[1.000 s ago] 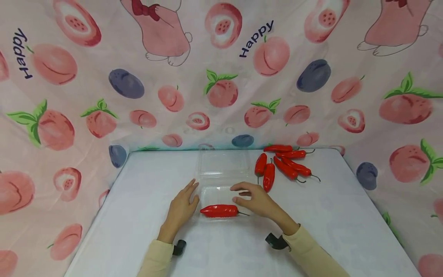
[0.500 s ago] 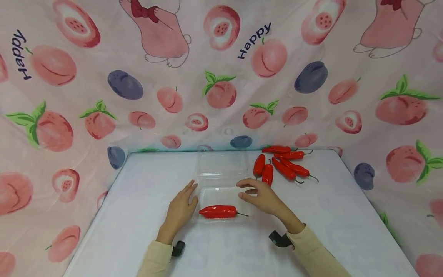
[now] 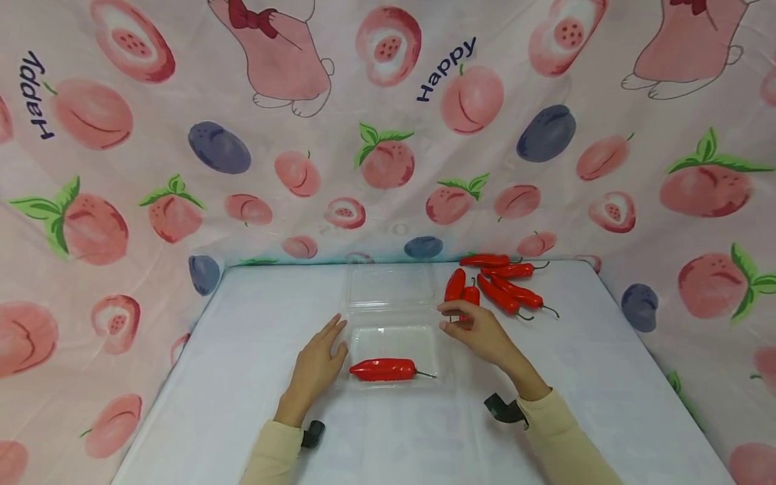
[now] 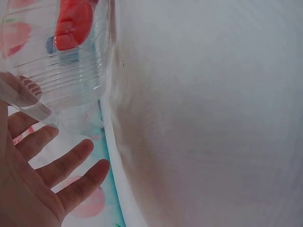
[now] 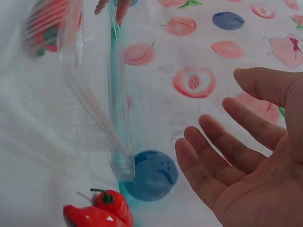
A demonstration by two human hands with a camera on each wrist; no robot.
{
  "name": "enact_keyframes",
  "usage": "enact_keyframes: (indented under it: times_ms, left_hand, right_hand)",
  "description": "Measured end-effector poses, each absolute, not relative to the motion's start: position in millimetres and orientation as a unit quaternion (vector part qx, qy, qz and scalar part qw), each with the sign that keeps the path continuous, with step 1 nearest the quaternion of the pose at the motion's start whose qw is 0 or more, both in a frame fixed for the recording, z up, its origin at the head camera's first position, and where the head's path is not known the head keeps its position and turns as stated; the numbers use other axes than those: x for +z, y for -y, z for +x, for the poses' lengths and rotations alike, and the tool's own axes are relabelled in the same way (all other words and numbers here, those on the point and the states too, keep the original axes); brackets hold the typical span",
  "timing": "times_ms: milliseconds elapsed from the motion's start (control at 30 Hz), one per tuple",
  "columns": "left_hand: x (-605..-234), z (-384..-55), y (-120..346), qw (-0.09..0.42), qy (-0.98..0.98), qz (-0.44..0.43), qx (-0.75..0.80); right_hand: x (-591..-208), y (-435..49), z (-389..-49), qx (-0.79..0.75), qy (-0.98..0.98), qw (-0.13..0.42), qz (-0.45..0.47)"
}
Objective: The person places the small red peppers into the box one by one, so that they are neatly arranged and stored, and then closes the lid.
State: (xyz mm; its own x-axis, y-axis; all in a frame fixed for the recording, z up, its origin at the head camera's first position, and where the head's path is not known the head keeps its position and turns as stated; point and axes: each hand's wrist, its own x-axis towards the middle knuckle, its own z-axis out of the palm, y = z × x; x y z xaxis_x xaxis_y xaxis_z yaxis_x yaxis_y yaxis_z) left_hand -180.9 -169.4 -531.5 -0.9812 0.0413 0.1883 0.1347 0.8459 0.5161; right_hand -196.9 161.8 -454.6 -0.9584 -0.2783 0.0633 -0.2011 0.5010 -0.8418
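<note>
A clear plastic clamshell box (image 3: 394,340) lies with its lid (image 3: 391,286) folded back on the white table. One red chili pepper (image 3: 383,370) rests crosswise in its near part, stem to the right. My left hand (image 3: 315,364) lies along the box's left side, fingers extended; in the left wrist view its thumb shows through the plastic wall (image 4: 61,90). Just beyond the box's right edge is my right hand (image 3: 481,333), overlapping the nearest loose chili pepper (image 3: 470,295). In the right wrist view the right hand (image 5: 241,151) has spread fingers and holds nothing.
Several more red chili peppers (image 3: 500,295) lie in a loose group at the back right, close to the fruit-printed cloth (image 3: 388,168) hanging behind the table. White tabletop (image 3: 267,316) extends left of the box. Small black wrist cameras (image 3: 502,409) sit at both cuffs.
My right hand has moved right, from over the box to beside the loose peppers. The left hand, the box and the pepper in it have stayed put.
</note>
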Motion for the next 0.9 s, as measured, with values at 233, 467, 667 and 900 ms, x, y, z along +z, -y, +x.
enact_keyframes:
  times_ms: [233,467,667,900]
  left_hand:
    - [-531.1,-180.6,169.2,0.085,0.958,-0.044,-0.271]
    - [-530.8,-180.7,169.0,0.081,0.958,-0.042,-0.272]
    - [-530.8,-180.7,168.9,0.080,0.957,-0.041,-0.275]
    - [-530.3,-180.3,168.1,0.078,0.958,-0.040,-0.272]
  right_hand:
    - [-456.6,-175.5,-200.3,-0.482,-0.869,0.037,-0.107]
    - [-461.5,-188.2,-204.6,-0.487,-0.867,0.013,-0.108]
    - [-468.0,-197.6,-210.5,-0.485,-0.869,0.012,-0.098]
    - [-471.5,-207.3,-214.5,-0.479,-0.874,0.011,-0.085]
